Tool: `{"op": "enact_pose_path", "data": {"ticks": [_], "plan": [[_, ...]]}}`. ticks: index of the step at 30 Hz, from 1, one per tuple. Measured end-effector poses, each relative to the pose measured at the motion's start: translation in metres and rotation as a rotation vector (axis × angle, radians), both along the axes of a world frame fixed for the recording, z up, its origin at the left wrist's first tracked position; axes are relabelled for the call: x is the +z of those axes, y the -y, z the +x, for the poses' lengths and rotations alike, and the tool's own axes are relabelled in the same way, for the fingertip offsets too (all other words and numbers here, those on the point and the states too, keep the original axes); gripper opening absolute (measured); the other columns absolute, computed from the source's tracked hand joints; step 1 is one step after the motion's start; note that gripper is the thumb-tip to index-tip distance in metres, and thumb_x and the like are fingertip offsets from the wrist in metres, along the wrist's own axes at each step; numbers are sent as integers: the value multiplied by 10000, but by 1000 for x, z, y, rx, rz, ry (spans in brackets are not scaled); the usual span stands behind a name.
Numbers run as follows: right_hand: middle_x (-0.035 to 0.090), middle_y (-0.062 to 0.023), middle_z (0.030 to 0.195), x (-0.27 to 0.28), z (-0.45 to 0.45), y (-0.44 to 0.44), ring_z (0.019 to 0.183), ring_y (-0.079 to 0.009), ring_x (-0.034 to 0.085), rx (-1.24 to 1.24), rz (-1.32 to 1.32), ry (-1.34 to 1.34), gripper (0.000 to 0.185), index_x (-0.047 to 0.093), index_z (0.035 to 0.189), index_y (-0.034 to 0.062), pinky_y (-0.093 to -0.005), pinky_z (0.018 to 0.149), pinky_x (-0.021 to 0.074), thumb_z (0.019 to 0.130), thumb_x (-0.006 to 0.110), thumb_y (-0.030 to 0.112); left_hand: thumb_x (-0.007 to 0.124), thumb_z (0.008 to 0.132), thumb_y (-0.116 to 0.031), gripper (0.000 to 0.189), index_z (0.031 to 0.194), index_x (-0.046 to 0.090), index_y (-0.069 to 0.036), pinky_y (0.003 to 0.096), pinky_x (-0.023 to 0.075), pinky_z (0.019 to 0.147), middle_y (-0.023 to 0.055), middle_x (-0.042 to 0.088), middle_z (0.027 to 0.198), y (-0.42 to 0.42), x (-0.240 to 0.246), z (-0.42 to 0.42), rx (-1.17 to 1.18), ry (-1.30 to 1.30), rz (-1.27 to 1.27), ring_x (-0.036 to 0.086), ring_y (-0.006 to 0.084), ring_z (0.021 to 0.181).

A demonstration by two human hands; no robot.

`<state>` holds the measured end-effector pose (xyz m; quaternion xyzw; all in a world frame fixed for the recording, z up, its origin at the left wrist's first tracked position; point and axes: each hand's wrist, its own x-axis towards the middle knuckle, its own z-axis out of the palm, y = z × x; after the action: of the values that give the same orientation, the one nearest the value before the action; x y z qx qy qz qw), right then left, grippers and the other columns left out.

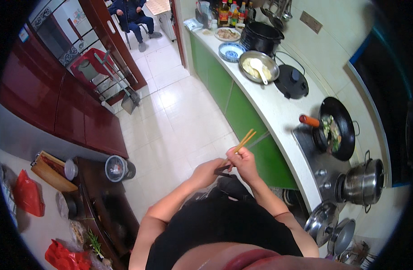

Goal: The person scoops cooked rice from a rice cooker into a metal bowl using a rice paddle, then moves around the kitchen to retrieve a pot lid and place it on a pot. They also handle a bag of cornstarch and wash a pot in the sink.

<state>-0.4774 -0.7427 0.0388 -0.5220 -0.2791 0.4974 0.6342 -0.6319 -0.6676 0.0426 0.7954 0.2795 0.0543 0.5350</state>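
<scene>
In front of my waist, my right hand grips a pair of wooden chopsticks, their tips pointing up and away. My left hand is close against it, fingers bent inward. Beside the left fingers shows a narrow dark strip; what it is, and whether the hand grips it, I cannot make out. To the right, on the gas stove, a black wok with an orange-brown handle contains green and pale pieces of food. A lidded steel pot occupies the nearer burner.
Along the white counter stand a steel bowl with a white spoon, a blue-and-white dish, a black cooker pot and its lid. Left are a bin and red bags. A person sits beyond the doorway.
</scene>
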Motion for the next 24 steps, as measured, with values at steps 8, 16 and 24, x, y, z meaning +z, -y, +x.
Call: {"op": "enact_pose_path", "data": {"ticks": [8,16,24], "plan": [[590,-49,715,-3,61,-178,590,-134,581,217,-25,-28,69,591,937,4,-271,517,483,887,589,52,589,769,-42,349,1114,564,-95,405,461,823,169,614,1027,-143,-29,-8,78,-223,90,575,357,995],[570,-52,724,15,143,-369,566,-122,565,328,201,98,67,560,926,24,-256,492,467,906,592,79,495,950,-103,245,1181,529,-28,278,473,693,71,612,935,-313,-35,76,245,103,-22,583,135,793],[571,-50,700,26,235,-468,491,-121,538,-241,2,-38,88,568,934,30,-255,406,430,891,608,96,383,990,-418,424,1083,506,-23,282,489,663,105,646,866,-517,-25,107,801,689,-300,588,148,685]]}}
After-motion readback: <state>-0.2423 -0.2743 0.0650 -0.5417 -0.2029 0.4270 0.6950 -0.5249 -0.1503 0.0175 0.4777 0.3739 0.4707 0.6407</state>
